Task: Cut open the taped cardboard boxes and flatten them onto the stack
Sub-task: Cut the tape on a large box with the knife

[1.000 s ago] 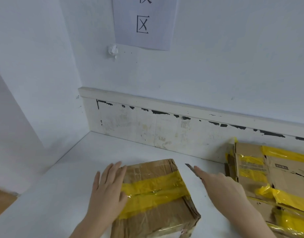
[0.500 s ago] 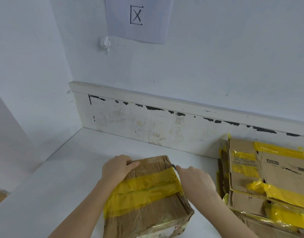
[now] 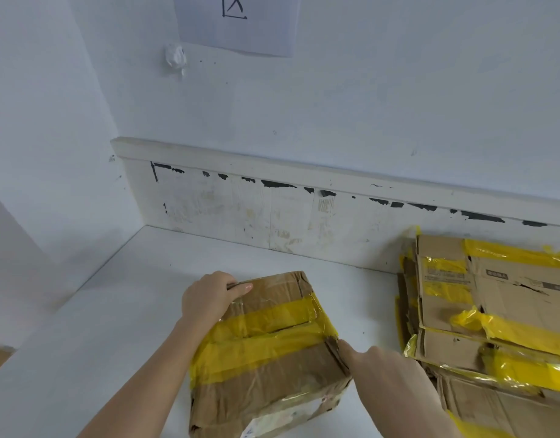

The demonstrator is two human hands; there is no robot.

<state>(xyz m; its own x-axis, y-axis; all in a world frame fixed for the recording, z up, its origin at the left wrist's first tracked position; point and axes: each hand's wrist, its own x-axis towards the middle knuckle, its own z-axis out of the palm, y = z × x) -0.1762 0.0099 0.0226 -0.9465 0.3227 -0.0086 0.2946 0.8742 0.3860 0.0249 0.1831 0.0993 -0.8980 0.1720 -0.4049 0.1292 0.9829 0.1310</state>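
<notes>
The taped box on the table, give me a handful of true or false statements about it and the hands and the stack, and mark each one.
1. The left hand grips the far left corner of the taped box. True.
2. The box is bound with red tape. False: the yellow tape runs across its top, over clear tape.
3. The right hand is at the box's right edge. True; no blade is visible in it now.
4. The stack of flattened boxes lies left of the box. False: it lies to the right, by the wall.
5. The box already lies flat on the stack. False: it stands whole on the white table, apart from the stack.
</notes>
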